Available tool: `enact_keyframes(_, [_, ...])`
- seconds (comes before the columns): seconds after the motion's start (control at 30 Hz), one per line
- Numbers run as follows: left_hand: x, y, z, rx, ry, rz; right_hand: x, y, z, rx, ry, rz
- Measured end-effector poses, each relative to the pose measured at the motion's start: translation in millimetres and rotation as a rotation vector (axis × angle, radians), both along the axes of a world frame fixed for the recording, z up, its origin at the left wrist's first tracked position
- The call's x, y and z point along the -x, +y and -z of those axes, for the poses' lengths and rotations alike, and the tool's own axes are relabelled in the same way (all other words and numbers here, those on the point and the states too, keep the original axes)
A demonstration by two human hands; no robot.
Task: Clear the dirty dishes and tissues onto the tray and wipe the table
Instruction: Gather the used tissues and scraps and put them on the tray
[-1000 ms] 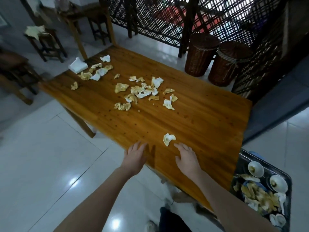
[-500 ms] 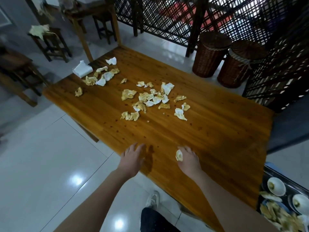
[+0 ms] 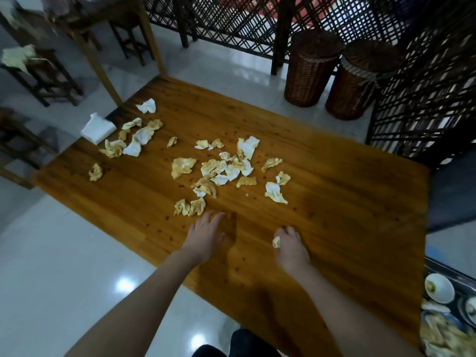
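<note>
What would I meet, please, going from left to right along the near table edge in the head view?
Left hand → right hand, gripping a tissue → tray holding a bowl.

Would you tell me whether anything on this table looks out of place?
Yes: crumpled, yellow-stained white tissues lie scattered across the far half of the brown wooden table; the right hand grips one more.

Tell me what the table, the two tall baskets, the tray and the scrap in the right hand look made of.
Table: wood, joined planks with grain and knots, glossy varnish by its sheen.
Baskets: dark brown wicker or rattan, woven texture, matte.
Tray: probably stainless steel, grey reflective rim.
Scrap in the right hand: thin crumpled paper tissue, stained yellow.
</note>
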State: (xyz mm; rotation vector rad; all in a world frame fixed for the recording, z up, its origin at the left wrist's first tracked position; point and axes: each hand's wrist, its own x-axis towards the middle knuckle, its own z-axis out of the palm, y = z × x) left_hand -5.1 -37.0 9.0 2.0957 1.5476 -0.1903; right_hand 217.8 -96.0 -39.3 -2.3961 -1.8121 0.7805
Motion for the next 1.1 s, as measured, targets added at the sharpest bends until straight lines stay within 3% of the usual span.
enact_keyframes(0.37, [-9,51,16,0.044,0.046,0.048,-26,91,-18,-0.064,0.055,0.073])
enact_keyframes(0.63, [-12,93,33,0.037,-0.038,0.110,-24,136,-1,-0.013,0.006,0.044])
enact_keyframes(0.83, [-17,123,37,0.002,-0.062,0.166,-28,158,11,0.135,-0.034,0.010])
enact_keyframes(1.1, [-18,153,43,0.020,-0.091,0.282,-24,173,16,0.146,-0.002,0.119])
